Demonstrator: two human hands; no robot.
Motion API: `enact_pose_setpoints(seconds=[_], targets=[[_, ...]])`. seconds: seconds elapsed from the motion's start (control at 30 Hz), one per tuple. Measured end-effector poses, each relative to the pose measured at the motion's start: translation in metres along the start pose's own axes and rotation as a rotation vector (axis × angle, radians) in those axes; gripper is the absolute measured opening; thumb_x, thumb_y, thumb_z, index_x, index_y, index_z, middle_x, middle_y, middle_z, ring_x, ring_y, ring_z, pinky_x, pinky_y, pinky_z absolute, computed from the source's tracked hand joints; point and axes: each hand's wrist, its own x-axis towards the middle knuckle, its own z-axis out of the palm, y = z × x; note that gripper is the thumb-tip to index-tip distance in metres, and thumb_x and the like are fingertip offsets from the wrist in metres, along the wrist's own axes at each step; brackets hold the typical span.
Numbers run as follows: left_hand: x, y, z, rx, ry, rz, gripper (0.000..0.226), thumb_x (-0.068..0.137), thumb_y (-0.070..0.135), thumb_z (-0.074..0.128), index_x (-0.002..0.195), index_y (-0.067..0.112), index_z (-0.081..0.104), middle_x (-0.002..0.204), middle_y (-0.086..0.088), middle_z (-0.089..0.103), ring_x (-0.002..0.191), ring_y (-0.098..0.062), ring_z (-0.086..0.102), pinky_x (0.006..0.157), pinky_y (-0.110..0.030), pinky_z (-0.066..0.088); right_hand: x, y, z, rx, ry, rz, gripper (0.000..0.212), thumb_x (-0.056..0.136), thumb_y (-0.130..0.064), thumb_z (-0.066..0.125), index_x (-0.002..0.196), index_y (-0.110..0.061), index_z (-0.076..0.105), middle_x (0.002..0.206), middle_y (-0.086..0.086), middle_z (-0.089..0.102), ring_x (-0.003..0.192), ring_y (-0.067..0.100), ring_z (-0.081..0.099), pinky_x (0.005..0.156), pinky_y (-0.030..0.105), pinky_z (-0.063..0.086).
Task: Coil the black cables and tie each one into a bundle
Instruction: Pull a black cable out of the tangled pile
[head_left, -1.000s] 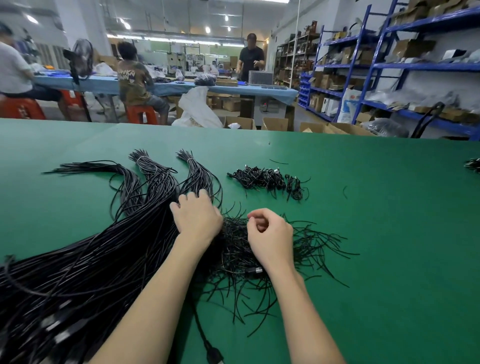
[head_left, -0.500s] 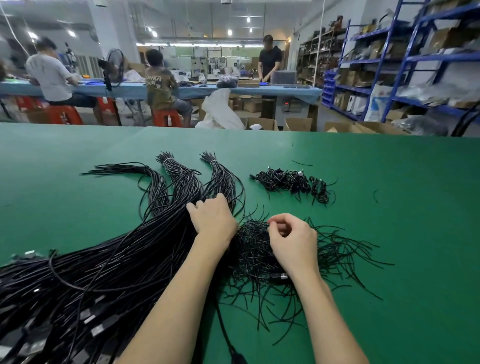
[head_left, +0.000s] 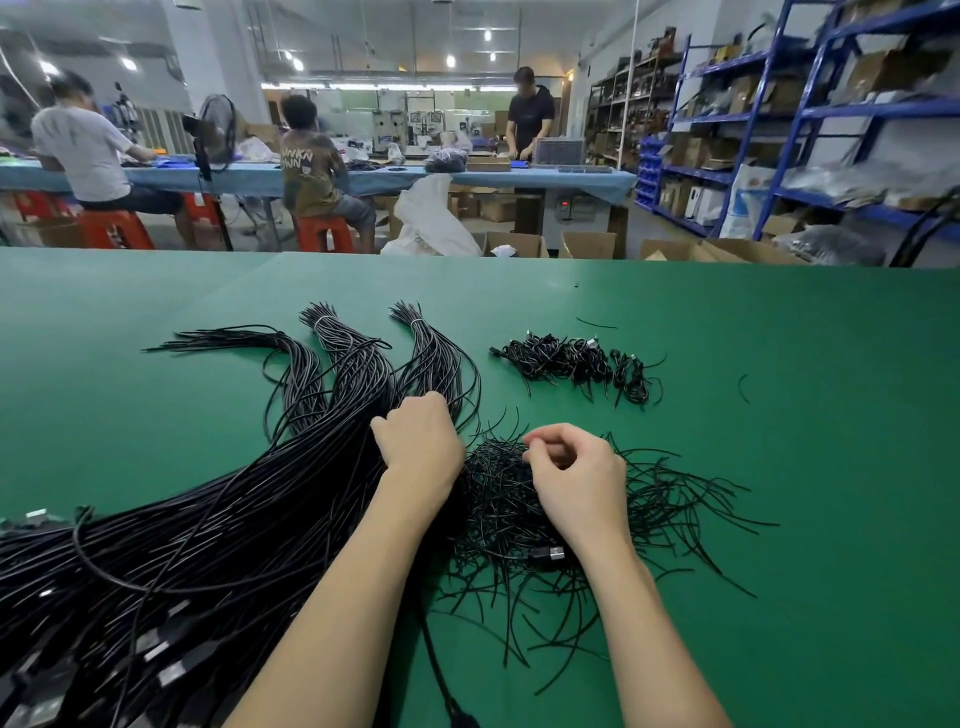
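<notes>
The left hand (head_left: 418, 441) lies knuckles up on the black cables (head_left: 218, 530), its fingers curled down among the strands as if gripping some of them. The right hand (head_left: 571, 475) is closed loosely, thumb and forefinger pinched together above the pile of short ties (head_left: 670, 499); whether a tie sits in the pinch cannot be made out. A cable plug (head_left: 548, 555) lies under the right wrist, on the ties. The cables fan across the green worktop (head_left: 831, 415) from the near left corner to three banded ends beyond the left hand. The ties lie directly beneath and to the right of the right hand, touching the cable mass. A row of finished bundles (head_left: 576, 361) sits farther back, well apart from both hands. Beyond the worktop, three people work at a blue table (head_left: 571, 179), and blue shelves (head_left: 810, 114) stand on the right.
</notes>
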Motion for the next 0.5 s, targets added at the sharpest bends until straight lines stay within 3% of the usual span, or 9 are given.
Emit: enact_pose_setpoints(seconds=[0.13, 0.37, 0.43, 0.5], targets=[[0.0, 0.0, -0.001, -0.002, 0.005, 0.013, 0.023, 0.09, 0.02, 0.064, 0.076, 0.017, 0.046, 0.098, -0.007, 0.068, 0.088, -0.03, 0.062, 0.082, -0.036, 0.043, 0.0, -0.002, 0.0, 0.033, 0.002, 0.009, 0.018, 0.093, -0.019, 0.064, 0.082, -0.03, 0.074, 0.077, -0.011, 0.075, 0.074, -0.006, 0.065, 0.059, 0.003, 0.043], [0.002, 0.001, -0.011, -0.286, -0.097, -0.057, 0.017, 0.089, 0.024, 0.057, 0.092, 0.013, 0.069, 0.088, -0.005, 0.063, 0.079, -0.028, 0.058, 0.072, -0.03, 0.043, 0.001, -0.007, 0.001, 0.109, 0.014, 0.017, 0.018, 0.093, -0.018, 0.066, 0.081, -0.029, 0.074, 0.071, -0.016, 0.074, 0.072, -0.008, 0.066, 0.06, 0.001, 0.041], [0.006, 0.002, -0.019, -0.446, -0.134, -0.058, 0.017, 0.088, 0.021, 0.055, 0.085, 0.012, 0.07, 0.086, -0.006, 0.067, 0.079, -0.026, 0.062, 0.068, -0.026, 0.046, 0.0, -0.011, 0.0, 0.143, -0.011, 0.01, 0.018, 0.094, -0.017, 0.065, 0.084, -0.028, 0.074, 0.07, -0.018, 0.074, 0.066, -0.007, 0.065, 0.059, 0.004, 0.043], [0.01, 0.005, -0.028, -0.581, -0.155, -0.036, 0.02, 0.088, 0.02, 0.056, 0.078, 0.012, 0.071, 0.072, -0.002, 0.065, 0.067, -0.018, 0.057, 0.054, -0.02, 0.042, 0.001, -0.016, -0.001, 0.205, -0.087, 0.03, 0.014, 0.096, -0.019, 0.065, 0.089, -0.027, 0.074, 0.074, -0.014, 0.076, 0.059, -0.003, 0.063, 0.059, 0.013, 0.049]])
